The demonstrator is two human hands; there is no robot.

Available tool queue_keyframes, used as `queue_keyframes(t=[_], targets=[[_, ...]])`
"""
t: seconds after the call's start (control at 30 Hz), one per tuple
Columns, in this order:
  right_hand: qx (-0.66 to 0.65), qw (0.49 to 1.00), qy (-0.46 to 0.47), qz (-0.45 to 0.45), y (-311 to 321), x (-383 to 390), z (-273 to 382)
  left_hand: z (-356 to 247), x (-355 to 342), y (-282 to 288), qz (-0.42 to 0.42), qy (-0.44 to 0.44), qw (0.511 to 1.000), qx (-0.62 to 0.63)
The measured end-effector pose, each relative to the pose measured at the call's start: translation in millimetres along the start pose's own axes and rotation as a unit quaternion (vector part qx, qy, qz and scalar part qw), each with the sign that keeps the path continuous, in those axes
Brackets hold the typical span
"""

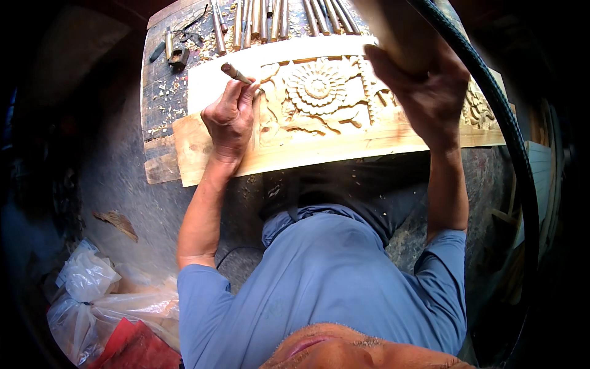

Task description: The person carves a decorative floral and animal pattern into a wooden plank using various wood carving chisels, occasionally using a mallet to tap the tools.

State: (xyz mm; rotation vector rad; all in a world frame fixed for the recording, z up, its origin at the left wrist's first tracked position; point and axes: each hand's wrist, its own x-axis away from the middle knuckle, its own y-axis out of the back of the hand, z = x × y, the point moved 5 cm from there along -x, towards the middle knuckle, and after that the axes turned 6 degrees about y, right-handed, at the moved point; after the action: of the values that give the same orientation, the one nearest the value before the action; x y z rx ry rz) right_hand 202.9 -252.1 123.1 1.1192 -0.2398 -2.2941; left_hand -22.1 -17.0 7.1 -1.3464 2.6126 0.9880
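Observation:
A pale wooden board (215,161) lies across the workbench in front of me, carved in relief with a round flower (318,87) and leafy scrolls. My left hand (228,120) is closed around a carving chisel (235,73), its handle leaning up to the left. The chisel's cutting end is hidden behind my fingers, near the left side of the carving. Raised over the board's right part, my right hand (435,101) is wrapped round a wooden mallet (402,37). Motion and closeness blur the mallet, and it covers some of the carving.
Several chisels (273,21) lie in a row along the bench's far side. A dark-headed hammer (178,58) and wood shavings are at the far left. A black braided cable (522,154) hangs close on the right. Plastic bags (92,295) sit on the floor at lower left.

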Motion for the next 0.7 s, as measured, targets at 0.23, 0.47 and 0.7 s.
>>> queue_keyframes(t=[0.23,0.47,0.7], targets=[[0.222,0.939,0.241,0.102,-56.1,-47.5,53.7,-1.4,-2.9,-2.9,-0.044,-0.056,0.997,-0.033],[0.302,0.889,0.314,0.138,-78.1,-51.9,76.4,-12.4,-5.3,-0.5,-0.07,-0.097,0.99,-0.076],[0.319,0.9,0.265,0.132,-93.4,-26.9,42.1,5.3,-1.1,-8.6,-0.078,-0.109,0.989,-0.058]])
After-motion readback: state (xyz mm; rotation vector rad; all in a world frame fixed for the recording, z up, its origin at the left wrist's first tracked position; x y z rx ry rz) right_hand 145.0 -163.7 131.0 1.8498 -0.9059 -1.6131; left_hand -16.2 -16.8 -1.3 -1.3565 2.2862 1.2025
